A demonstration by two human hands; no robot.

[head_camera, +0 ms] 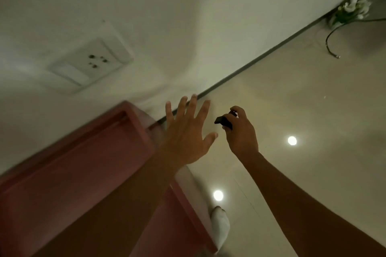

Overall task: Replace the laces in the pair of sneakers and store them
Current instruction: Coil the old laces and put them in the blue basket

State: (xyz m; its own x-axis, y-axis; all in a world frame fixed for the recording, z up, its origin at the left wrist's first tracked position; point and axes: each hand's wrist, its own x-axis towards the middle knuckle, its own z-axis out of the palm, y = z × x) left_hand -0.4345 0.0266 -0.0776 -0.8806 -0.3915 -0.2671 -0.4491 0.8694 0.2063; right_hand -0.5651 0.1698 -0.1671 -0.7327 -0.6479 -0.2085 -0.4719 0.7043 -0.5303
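No sneakers or laces show in this tilted head view. My left hand [186, 131] is spread wide, fingers apart, holding nothing, stretched out over the corner of a reddish-pink cabinet [83, 162]. To its right, my right hand [240, 131] is curled around a small black object [223, 122] that sticks out between thumb and fingers; what the object is cannot be told. Both forearms reach up from the bottom of the frame. A white shape [220, 225], possibly a foot in white, shows on the floor by the cabinet's lower edge.
A pale wall with a white socket plate [92, 64] fills the upper left. A dark skirting line [250, 64] meets the glossy beige tile floor [302, 100], which reflects two ceiling lights. White flowers [353, 8] with a dark cable lie at the far right.
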